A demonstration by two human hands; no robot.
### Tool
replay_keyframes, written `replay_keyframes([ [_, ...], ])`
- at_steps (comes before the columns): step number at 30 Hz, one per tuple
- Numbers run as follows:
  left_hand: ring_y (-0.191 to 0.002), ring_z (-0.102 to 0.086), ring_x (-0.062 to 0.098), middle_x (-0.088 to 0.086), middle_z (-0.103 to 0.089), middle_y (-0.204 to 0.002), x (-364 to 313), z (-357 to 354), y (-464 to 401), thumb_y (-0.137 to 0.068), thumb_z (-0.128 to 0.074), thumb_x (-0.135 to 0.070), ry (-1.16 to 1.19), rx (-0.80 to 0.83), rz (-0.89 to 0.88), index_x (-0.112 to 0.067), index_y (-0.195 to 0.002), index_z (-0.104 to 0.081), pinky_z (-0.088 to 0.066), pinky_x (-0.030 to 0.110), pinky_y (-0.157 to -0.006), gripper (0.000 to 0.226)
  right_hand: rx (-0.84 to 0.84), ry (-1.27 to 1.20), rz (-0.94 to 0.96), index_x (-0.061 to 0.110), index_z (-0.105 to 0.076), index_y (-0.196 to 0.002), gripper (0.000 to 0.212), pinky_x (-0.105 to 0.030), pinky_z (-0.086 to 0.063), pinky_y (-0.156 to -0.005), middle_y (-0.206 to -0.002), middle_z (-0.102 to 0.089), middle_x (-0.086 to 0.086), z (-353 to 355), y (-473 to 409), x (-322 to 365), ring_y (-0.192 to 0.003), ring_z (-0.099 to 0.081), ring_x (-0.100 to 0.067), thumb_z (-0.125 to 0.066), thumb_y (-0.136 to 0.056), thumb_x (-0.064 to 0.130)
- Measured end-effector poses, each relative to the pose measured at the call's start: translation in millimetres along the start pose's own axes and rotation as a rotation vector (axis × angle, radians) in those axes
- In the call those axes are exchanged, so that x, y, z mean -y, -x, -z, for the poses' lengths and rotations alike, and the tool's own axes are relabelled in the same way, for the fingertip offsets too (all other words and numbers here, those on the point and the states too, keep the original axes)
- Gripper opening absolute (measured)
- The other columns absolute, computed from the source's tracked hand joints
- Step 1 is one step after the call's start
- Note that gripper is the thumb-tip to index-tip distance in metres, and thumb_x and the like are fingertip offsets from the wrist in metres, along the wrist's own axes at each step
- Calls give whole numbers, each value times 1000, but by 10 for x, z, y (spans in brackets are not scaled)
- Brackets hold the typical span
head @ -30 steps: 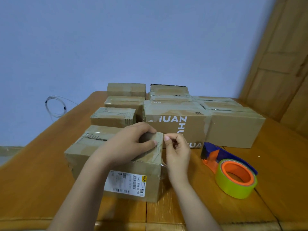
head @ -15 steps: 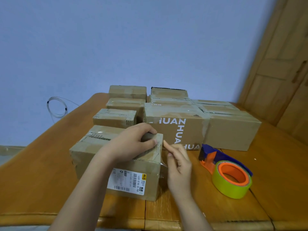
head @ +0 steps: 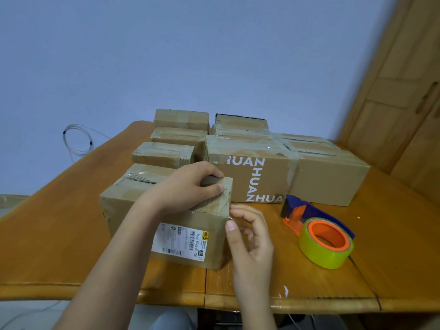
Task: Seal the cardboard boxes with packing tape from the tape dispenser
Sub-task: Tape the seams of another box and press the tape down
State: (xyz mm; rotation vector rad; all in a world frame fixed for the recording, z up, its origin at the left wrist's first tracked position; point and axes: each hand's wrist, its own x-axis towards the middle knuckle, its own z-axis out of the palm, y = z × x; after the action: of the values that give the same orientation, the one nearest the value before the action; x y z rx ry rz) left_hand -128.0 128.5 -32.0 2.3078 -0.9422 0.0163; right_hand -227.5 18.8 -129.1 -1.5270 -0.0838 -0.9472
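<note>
The near cardboard box (head: 133,206) with a white shipping label lies at the table's front, clear tape across its top. My left hand (head: 185,189) rests arched on the right end of its top, the thumb pressing the tape near the edge. My right hand (head: 250,236) is against the box's right side. Its thumb presses the clear tape end (head: 229,219) at the upper right corner, and the fingers are loosely bent beside it. The tape dispenser (head: 319,232), blue and orange with a yellow-green roll, lies on the table to the right, touched by neither hand.
Several more cardboard boxes stand behind, among them a large one printed ZHUAN (head: 262,177) and a plain one (head: 331,179) to its right. The wooden table (head: 59,246) ends just in front of me. A coiled cable (head: 76,141) hangs at the left wall; a wooden door (head: 404,91) stands at right.
My right hand has dropped from pinching the tape end at the box's top right edge down onto the box's right side. The left hand has stayed on top.
</note>
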Motion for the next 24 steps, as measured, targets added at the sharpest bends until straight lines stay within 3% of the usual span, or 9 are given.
replay_keyframes([
  [5,-102,-51,4,-12,-56,-115,-4,-2,8,-94,-57,-31,13,-4,8,-21,-122,-59,-38,17,-83,30,-122,-42,-32,24,-66,-76,7,-17,-46,-80,-96,-68,7,-69,10,-23,-98,-63,-14,-67,-78,31],
  [8,-103,-52,4,-10,-57,-115,5,-10,1,-93,-58,-31,15,-8,12,-20,-122,-59,-38,20,-85,31,-136,-50,-42,29,-68,-73,13,-21,-48,-80,-90,-70,7,-57,-14,-35,-94,-65,-13,-68,-76,16],
  [13,-105,-53,5,-12,-55,-110,29,-16,-16,-93,-59,-33,36,3,28,-22,-123,-57,-39,17,-82,33,-79,-108,-76,34,-70,-67,20,-21,-49,-78,-86,-70,7,-8,-108,-87,-89,-64,-10,-69,-72,15],
  [16,-108,-52,5,-11,-55,-115,38,-20,-18,-94,-57,-34,-19,12,5,-20,-124,-57,-37,16,-86,33,-17,-187,-91,31,-71,-66,10,-19,-48,-75,-87,-68,10,24,-160,-156,-87,-62,-6,-80,-66,34],
  [19,-109,-50,6,-7,-55,-122,29,-7,-15,-95,-55,-33,-59,24,-19,-17,-125,-56,-36,15,-87,34,-1,-249,-132,30,-72,-65,31,-17,-47,-72,-88,-67,13,12,-176,-214,-85,-59,-2,-80,-57,59],
  [22,-114,-49,10,-4,-54,-125,21,-4,-37,-96,-53,-32,-103,40,-41,-14,-125,-55,-35,20,-93,34,20,-252,-94,31,-71,-70,33,-15,-46,-73,-90,-65,15,-13,-197,-231,-85,-58,1,-79,-58,61],
  [24,-115,-48,13,1,-53,-124,29,-6,-58,-97,-52,-31,-126,50,-49,-11,-124,-55,-34,24,-95,34,46,-263,-108,27,-65,-86,51,-14,-46,-74,-98,-63,11,8,-247,-254,-84,-58,2,-83,-52,61],
])
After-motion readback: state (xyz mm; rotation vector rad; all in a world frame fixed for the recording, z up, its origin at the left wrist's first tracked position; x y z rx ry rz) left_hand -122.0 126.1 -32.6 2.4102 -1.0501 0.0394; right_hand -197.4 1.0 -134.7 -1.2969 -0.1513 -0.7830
